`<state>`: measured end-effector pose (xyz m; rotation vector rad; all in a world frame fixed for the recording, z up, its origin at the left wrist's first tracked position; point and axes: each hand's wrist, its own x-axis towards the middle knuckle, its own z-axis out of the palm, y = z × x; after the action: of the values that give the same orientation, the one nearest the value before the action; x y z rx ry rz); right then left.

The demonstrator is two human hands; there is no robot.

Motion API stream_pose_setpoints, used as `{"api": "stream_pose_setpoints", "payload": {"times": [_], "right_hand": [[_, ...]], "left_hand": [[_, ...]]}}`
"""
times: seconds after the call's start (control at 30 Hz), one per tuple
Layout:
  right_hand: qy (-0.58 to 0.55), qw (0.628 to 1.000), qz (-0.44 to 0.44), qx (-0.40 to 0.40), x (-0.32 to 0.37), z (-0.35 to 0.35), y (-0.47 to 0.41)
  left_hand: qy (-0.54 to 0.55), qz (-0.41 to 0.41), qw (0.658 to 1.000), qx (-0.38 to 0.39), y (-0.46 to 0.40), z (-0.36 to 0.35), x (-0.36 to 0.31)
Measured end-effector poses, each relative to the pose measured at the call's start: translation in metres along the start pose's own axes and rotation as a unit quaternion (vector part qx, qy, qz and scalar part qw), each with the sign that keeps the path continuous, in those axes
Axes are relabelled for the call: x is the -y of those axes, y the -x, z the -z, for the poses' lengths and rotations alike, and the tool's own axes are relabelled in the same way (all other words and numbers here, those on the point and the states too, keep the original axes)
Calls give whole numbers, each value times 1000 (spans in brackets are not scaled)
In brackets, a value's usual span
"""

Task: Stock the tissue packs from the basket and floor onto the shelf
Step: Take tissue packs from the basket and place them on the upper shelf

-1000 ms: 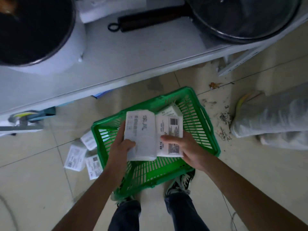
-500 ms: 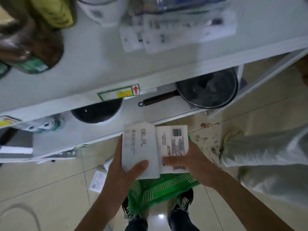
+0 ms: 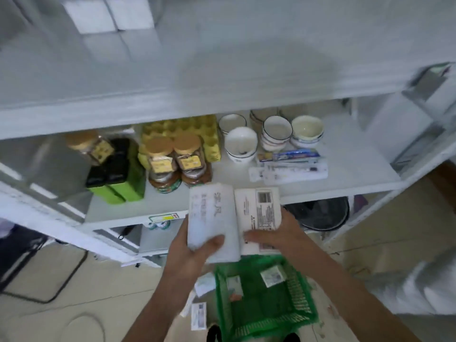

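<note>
My left hand (image 3: 191, 248) grips a white tissue pack (image 3: 212, 218) with grey lettering, held upright. Beside it, my right hand (image 3: 274, 236) holds a second tissue pack (image 3: 257, 209) with a barcode label facing me. Both packs touch side by side, level with the front edge of the middle white shelf (image 3: 357, 174). Below, the green basket (image 3: 298, 314) on the floor holds two small tissue packs (image 3: 272, 276). More packs (image 3: 198, 315) lie on the tiles left of the basket. A stack of white packs (image 3: 108, 16) sits on the upper shelf.
The middle shelf carries jars with tan lids (image 3: 172, 156), a green box (image 3: 118, 181), yellow egg trays (image 3: 187, 127), stacked bowls (image 3: 276, 132) and long packaged items (image 3: 288, 169). A dark pan (image 3: 320, 214) sits on the lower shelf. A person's light trousers (image 3: 424, 290) are at right.
Both hands have lifted the two packs from over the basket up to the middle shelf's height. My view has tilted up from the floor to the shelves.
</note>
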<state>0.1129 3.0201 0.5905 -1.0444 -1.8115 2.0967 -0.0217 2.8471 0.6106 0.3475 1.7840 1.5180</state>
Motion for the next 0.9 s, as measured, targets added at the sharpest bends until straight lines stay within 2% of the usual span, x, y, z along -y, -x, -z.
{"api": "stream_pose_setpoints", "payload": {"times": [0.2, 0.5, 0.73, 0.9], "right_hand": [[33, 996, 75, 45, 102, -28, 17], [25, 987, 151, 43, 216, -73, 4], [-24, 990, 117, 73, 292, -126, -51], [-34, 992, 85, 83, 334, -159, -104]], "left_hand": [[16, -78, 997, -13, 37, 29, -82], [34, -136, 990, -11, 29, 80, -190], [49, -155, 987, 0, -23, 139, -258], [8, -144, 990, 6, -76, 184, -296]]}}
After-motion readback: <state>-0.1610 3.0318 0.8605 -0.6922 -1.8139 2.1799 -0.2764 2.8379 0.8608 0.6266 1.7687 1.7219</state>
